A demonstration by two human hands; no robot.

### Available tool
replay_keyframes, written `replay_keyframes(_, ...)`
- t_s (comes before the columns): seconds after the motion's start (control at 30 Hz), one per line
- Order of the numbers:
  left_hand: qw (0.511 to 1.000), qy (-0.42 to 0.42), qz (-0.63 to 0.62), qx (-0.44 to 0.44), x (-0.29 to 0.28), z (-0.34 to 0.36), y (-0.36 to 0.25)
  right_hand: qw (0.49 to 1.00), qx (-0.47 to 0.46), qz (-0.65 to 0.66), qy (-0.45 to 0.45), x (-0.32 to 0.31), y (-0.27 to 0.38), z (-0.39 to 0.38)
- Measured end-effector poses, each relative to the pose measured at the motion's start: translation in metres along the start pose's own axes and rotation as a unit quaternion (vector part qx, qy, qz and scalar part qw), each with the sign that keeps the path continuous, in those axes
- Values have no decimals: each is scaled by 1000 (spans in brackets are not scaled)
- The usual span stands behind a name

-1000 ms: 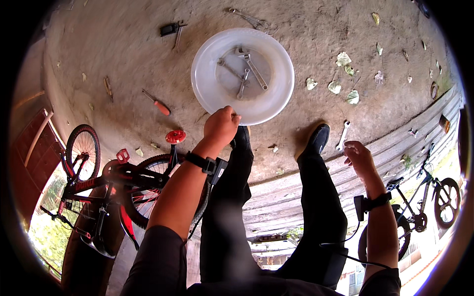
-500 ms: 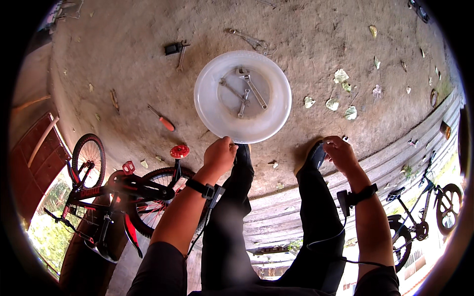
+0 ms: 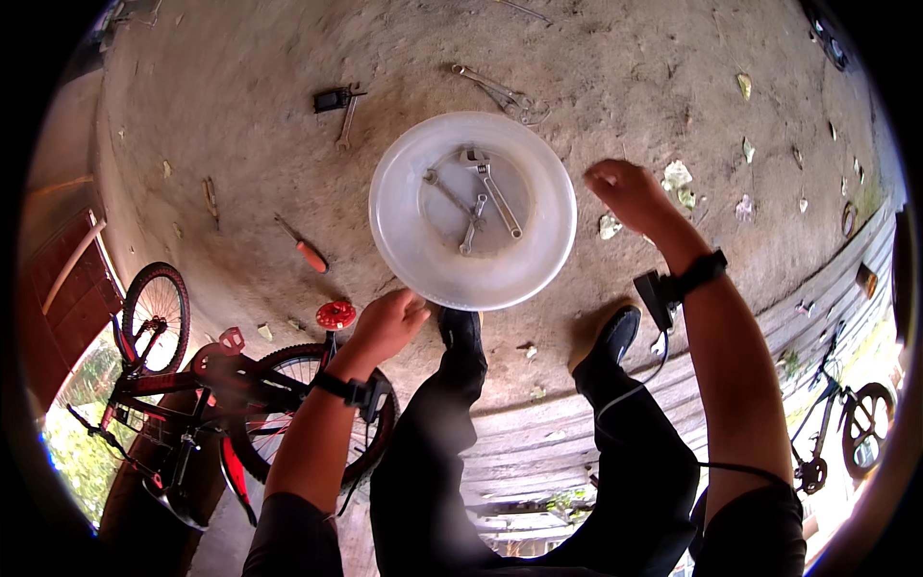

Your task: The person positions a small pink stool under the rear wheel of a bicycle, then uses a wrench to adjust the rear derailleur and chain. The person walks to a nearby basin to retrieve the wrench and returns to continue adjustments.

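A whitish translucent plastic basin [image 3: 389, 250] stands on the ground in front of me. Inside it lie an adjustable wrench [image 3: 500, 202], a short wrench [image 3: 472, 229] and a longer dull wrench [image 3: 448, 192]. My left hand [image 3: 387, 327] is just off the basin's near left rim, fingers curled in, with nothing seen in them. To the right of the basin hovers my right hand [image 3: 627, 190], its fingers loosely bent and pointing at the rim, apart from it. No object shows in it; the fingertips are slightly blurred.
A red-handled screwdriver [image 3: 310, 255] lies left of the basin. Beyond it are a black block-shaped object [image 3: 333, 99], a wrench [image 3: 347, 123] and more metal tools [image 3: 492, 87]. A red-and-black bicycle [image 3: 163, 385] lies at the left; dry leaves [image 3: 676, 175] are scattered at right.
My right hand has moved up and forward from beside my right shoe to the basin's right side. The left hand has shifted left and slightly back. The basin appears a little lower in view.
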State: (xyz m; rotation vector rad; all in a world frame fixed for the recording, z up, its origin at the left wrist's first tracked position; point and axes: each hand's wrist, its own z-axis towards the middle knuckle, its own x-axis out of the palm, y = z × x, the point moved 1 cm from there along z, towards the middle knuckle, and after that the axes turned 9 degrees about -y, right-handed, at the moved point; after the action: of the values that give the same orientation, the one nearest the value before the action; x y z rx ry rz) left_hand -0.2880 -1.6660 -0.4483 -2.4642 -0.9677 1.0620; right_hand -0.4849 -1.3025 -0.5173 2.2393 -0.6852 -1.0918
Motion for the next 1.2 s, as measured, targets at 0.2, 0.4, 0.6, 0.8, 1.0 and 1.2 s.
replay_keyframes(0.2, 992, 50, -45, -111, 13, -22, 70, 973, -165, -157, 44, 33, 34, 117)
replay_keyframes(0.4, 978, 43, -106, -173, 37, -31, 102, 928, -217, -279, 123, 67, 45, 171)
replay_keyframes(0.6, 977, 29, -97, -188, 37, -30, 128, 872, -288, -376, 124, 82, 42, 189)
replay_keyframes(0.8, 975, -6, -90, -201, 38, -35, 144, 870, -256, -418, 63, 73, 34, 186)
replay_keyframes(1.0, 975, -30, -97, -197, 39, -28, 147, 906, -215, -363, -37, 79, 25, 183)
replay_keyframes(1.2, 975, -28, -100, -198, 42, -22, 142, 922, -171, -345, -43, 78, 12, 190)
